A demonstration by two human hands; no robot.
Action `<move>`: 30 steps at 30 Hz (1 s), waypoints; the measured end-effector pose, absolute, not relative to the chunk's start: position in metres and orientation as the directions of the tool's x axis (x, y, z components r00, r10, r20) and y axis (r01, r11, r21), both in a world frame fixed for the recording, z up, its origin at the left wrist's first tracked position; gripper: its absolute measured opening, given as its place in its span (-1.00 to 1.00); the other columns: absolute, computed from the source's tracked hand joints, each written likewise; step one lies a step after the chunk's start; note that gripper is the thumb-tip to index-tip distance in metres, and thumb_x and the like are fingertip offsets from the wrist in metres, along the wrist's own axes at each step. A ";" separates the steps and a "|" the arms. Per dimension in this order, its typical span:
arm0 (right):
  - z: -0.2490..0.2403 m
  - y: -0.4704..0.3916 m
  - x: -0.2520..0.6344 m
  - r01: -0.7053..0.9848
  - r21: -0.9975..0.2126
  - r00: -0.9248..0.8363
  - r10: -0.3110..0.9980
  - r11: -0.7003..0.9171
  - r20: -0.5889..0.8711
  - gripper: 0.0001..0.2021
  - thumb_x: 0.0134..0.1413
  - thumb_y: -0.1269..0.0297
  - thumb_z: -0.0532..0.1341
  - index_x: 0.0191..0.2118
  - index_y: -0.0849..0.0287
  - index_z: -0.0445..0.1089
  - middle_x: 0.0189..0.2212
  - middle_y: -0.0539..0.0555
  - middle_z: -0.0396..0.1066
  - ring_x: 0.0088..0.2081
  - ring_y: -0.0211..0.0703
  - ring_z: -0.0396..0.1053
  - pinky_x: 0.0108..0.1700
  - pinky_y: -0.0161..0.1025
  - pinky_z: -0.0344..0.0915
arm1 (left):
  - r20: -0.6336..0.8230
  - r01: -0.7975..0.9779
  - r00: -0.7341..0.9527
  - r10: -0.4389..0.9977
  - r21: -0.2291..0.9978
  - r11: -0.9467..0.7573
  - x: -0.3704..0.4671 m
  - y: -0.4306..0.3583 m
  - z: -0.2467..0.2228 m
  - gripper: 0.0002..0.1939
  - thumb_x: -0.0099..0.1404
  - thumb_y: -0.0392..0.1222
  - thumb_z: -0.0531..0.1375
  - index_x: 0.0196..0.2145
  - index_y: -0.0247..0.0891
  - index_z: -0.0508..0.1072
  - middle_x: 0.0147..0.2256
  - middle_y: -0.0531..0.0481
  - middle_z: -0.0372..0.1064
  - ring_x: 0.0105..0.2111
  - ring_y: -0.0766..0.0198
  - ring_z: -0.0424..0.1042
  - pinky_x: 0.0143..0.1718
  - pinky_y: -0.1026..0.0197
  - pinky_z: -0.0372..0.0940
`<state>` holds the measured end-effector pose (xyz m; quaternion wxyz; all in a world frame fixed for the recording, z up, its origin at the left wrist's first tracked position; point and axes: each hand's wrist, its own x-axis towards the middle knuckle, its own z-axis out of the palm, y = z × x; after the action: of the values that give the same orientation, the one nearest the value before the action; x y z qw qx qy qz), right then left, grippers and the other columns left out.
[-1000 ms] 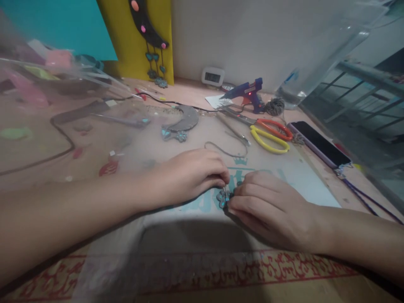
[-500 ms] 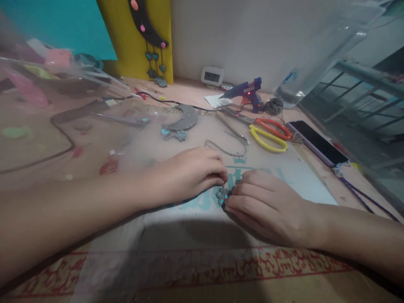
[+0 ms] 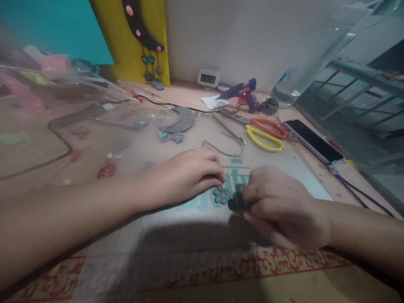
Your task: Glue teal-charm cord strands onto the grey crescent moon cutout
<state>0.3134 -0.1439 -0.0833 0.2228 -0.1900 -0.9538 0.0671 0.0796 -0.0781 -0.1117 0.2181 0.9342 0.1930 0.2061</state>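
My left hand (image 3: 195,172) rests on the sheet with its fingers bent and pinched together at the upper edge of a small grey flower charm (image 3: 221,195) with turquoise petals. To the right, my right hand (image 3: 280,202) is apart from the charm, its fingers curled and smeared by motion; whether it holds anything does not show. Beyond the hands lie a loop of thin grey cord (image 3: 222,150) and a grey crescent moon piece (image 3: 183,119). Another flower charm (image 3: 178,137) and a turquoise-filled charm (image 3: 162,134) lie beside the crescent.
Scissors (image 3: 265,139) with red and yellow handles lie beyond my right hand. A blue glue gun (image 3: 241,93) with a red light stands at the back, near a small digital clock (image 3: 208,78). A phone (image 3: 312,141) lies at right. A dark crescent hanging (image 3: 143,29) is behind.
My right hand has moved right, away from the flower charm, uncovering it. My left hand stays at the charm. The view has shifted slightly.
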 end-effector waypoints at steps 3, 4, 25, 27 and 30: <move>-0.084 -0.138 0.315 0.368 -0.307 -0.744 0.476 0.878 0.469 -0.91 0.24 0.45 0.17 -0.22 0.10 0.32 -0.37 0.07 0.49 -0.30 -0.14 0.43 -0.18 -0.14 0.33 | 0.300 0.267 0.841 0.449 0.492 -0.829 0.080 -0.078 -0.113 -0.83 0.45 -0.20 0.18 -0.18 -0.23 0.59 -0.18 -0.06 0.47 -0.15 0.23 0.44 -0.11 0.21 0.30; -0.086 -0.136 0.315 0.382 -0.322 -0.716 0.498 0.866 0.489 -0.92 0.25 0.43 0.17 -0.20 0.11 0.32 -0.36 0.08 0.50 -0.30 -0.14 0.43 -0.18 -0.14 0.33 | 0.299 0.264 0.841 0.450 0.500 -0.825 0.080 -0.078 -0.113 -0.82 0.45 -0.20 0.17 -0.15 -0.23 0.59 -0.16 -0.07 0.48 -0.14 0.22 0.44 -0.10 0.21 0.31; -0.099 -0.121 0.316 0.409 -0.332 -0.791 0.511 0.850 0.337 -0.80 0.35 0.19 0.22 -0.21 0.23 0.47 -0.26 0.14 0.47 -0.17 -0.12 0.34 -0.05 -0.14 0.23 | 0.360 0.235 0.859 0.364 0.355 -0.905 0.073 -0.091 -0.102 -0.93 0.36 -0.24 0.18 -0.24 -0.23 0.46 -0.22 -0.05 0.42 -0.18 0.19 0.38 -0.13 0.14 0.22; -0.100 -0.120 0.315 0.406 -0.329 -0.786 0.509 0.853 0.350 -0.81 0.35 0.21 0.22 -0.21 0.24 0.47 -0.26 0.15 0.48 -0.18 -0.13 0.34 -0.05 -0.15 0.23 | 0.363 0.235 0.860 0.359 0.343 -0.909 0.073 -0.091 -0.102 -0.94 0.36 -0.24 0.18 -0.24 -0.23 0.45 -0.23 -0.05 0.41 -0.19 0.19 0.38 -0.14 0.15 0.22; -0.101 -0.119 0.315 0.398 -0.312 -0.785 0.496 0.863 0.370 -0.83 0.35 0.24 0.22 -0.22 0.23 0.47 -0.27 0.14 0.48 -0.19 -0.14 0.34 -0.06 -0.15 0.22 | 0.361 0.233 0.863 0.353 0.334 -0.913 0.074 -0.091 -0.102 -0.94 0.36 -0.23 0.19 -0.24 -0.24 0.45 -0.22 -0.05 0.42 -0.19 0.18 0.38 -0.14 0.14 0.22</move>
<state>0.3150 -0.1191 -0.1009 0.2248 -0.2383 -0.9385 0.1092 0.0735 -0.0911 -0.1021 0.1407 0.9549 0.1534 0.2117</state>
